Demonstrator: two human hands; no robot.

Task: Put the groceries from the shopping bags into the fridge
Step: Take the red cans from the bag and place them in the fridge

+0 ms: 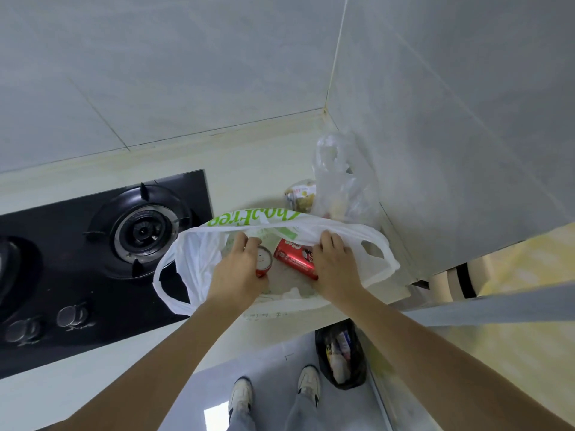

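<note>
Two hands (239, 269) (334, 262) inside bag (199, 259) rim

My fingers (245, 244) feel thin, smooth white plastic bag (199, 259); inside it, two glossy red metal cans (295, 259). Left of the bag, glossy black glass hob (62, 290); behind it, crinkled clear plastic bag (345, 178).

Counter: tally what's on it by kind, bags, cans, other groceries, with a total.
Bags: 2, the white bag and the clear bag
Red cans: 2, an upright can and a can on its side, both in the white bag
Snack packet: 1, yellowish, behind the white bag
Total: 5. The clear bag's contents are too blurred to count.
</note>
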